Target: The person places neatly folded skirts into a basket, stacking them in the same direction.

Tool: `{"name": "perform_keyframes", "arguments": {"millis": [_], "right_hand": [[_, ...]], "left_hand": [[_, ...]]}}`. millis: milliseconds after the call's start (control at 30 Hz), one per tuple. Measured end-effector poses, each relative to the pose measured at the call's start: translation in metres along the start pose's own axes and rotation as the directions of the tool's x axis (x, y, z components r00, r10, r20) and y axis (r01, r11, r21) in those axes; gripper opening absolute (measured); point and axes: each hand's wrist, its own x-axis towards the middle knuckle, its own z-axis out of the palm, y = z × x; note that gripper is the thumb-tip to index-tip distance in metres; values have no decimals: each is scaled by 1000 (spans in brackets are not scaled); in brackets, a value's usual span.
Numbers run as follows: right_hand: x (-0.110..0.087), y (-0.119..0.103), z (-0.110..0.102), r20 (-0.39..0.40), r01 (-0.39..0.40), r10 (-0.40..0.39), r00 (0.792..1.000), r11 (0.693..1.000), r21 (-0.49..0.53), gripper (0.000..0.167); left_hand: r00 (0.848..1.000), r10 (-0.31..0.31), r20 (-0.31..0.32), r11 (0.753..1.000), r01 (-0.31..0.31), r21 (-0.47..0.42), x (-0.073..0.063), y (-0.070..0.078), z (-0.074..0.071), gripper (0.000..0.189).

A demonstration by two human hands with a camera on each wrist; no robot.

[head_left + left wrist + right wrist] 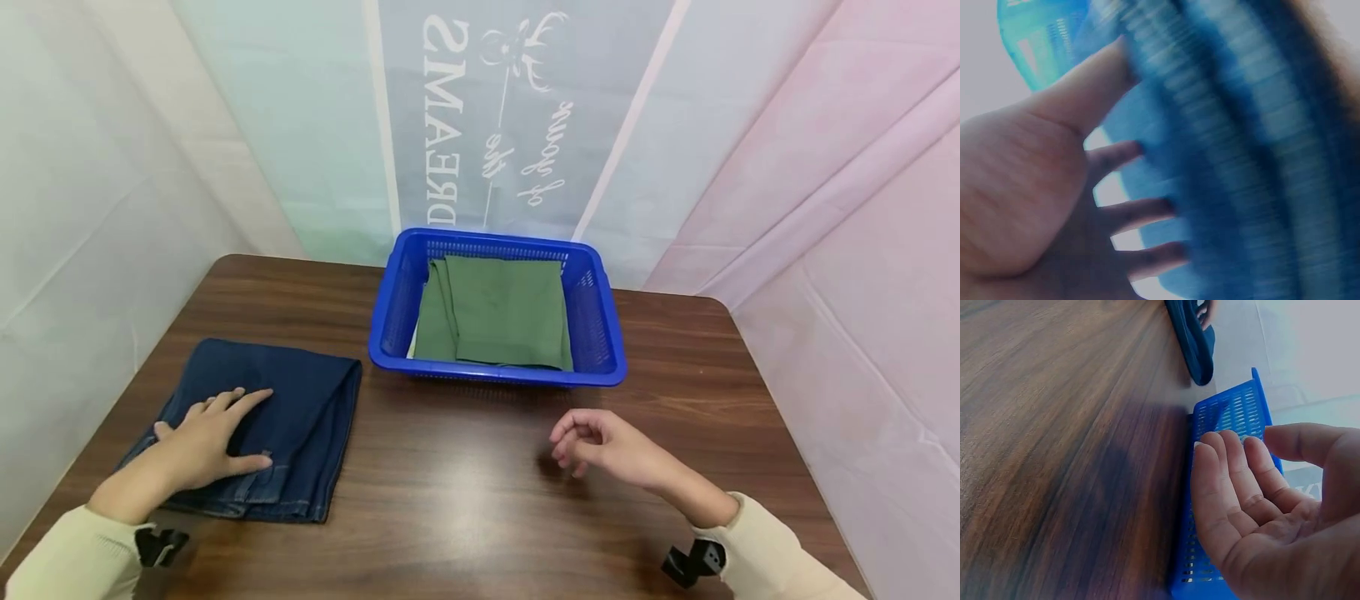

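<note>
Folded dark blue jeans [300,417] lie at the table's left, a waistband edge turned toward me. My left hand [198,437] rests on them with fingers spread; in the left wrist view, blurred denim [1222,156] fills the area past the thumb and fingertips. Over the wood in front of the basket, my right hand [603,446] hovers with loosely curved fingers and holds nothing. The right wrist view shows its palm [1272,537] turned up beside the basket's side. Folded green cloth [510,312] lies inside the blue plastic basket [498,377].
The basket stands at the back middle of the brown wooden table [450,517]. Behind it hangs a pastel curtain [517,108] with mirrored lettering, and pale cloth walls close in both sides. A black strap mount sits at each wrist.
</note>
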Motion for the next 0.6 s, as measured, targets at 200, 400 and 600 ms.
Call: {"name": "perform_keyframes", "arguments": {"millis": [200, 400, 600], "right_hand": [[-1, 6, -4, -8, -31, 31, 999, 999, 12, 24], [-3, 13, -10, -29, -67, 68, 997, 996, 54, 27], [-5, 20, -14, -26, -89, 93, 995, 989, 116, 28]], "left_hand": [[993, 110, -30, 976, -114, -185, 4, -27, -28, 78], [995, -91, 41, 910, 100, -401, 4, -70, -43, 92], [967, -123, 223, 854, 217, -473, 6, -90, -38, 105]]}}
